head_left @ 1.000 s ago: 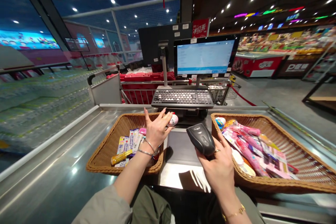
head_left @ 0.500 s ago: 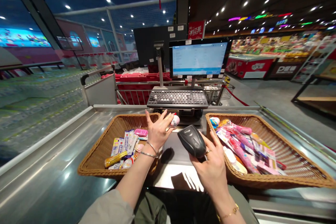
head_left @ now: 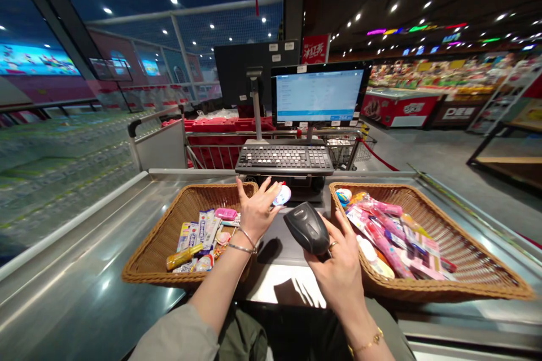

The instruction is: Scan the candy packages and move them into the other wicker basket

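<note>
My left hand [head_left: 259, 208] grips a small egg-shaped item [head_left: 282, 196] in white wrapping with blue and red marks, between thumb and fingers. A black handheld barcode scanner [head_left: 307, 227] is in my right hand [head_left: 341, 259], its head facing the egg-shaped item a short way off. Left of my hands stands a wicker basket [head_left: 146, 256] with wrapped sticks, a yellow tube and a pink pack in it. To the right, a second wicker basket [head_left: 478, 237] holds pink packages, bottles and another egg-shaped item [head_left: 344, 197].
Behind the baskets stand a keyboard [head_left: 283, 157] and a lit monitor [head_left: 318, 95]. The metal counter [head_left: 76, 271] runs beneath both baskets. Shopping carts [head_left: 212, 152] are beyond it, and stacked bottle packs [head_left: 63, 180] are at the left.
The egg-shaped item in my left hand now looks brighter and shows blue marks toward the scanner. Both hands stay almost where they were; the whole view has shifted slightly.
</note>
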Demonstrator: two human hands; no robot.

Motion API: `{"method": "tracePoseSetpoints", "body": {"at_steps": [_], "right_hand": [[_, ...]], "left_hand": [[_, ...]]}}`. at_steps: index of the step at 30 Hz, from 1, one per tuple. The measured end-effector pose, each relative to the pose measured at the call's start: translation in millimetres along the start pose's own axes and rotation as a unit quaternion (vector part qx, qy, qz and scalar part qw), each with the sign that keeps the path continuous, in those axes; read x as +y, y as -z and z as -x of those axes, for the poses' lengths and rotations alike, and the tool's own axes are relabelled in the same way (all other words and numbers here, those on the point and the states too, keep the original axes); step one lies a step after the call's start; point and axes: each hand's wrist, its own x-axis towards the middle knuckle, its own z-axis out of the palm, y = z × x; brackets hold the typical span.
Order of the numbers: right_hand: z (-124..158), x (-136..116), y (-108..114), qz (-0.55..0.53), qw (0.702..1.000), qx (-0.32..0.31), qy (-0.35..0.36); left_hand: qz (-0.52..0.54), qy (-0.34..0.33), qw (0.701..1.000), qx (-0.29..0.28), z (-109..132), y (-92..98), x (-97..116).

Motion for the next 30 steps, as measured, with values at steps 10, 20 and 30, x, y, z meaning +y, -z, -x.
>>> {"method": "tracePoseSetpoints", "body": {"at_steps": [10,20,30], "right_hand": [[0.6,1.2,2.3,-0.008,1.0,-0.022,0.005],[-0.8,-1.4,4.8,-0.008,0.999,-0.033,0.015],[0.3,3.7,5.0,0.002,1.0,-0.019,0.011]], "left_hand": [[-0.004,-0.002,1.0,0.003,-0.5,-1.1,-1.6],[0.0,0.016,1.0,0.01,0.5,-4.2,-3.6],[0.0,0.018,1.0,0.01,-1.5,-3.8,-0.8]]}}
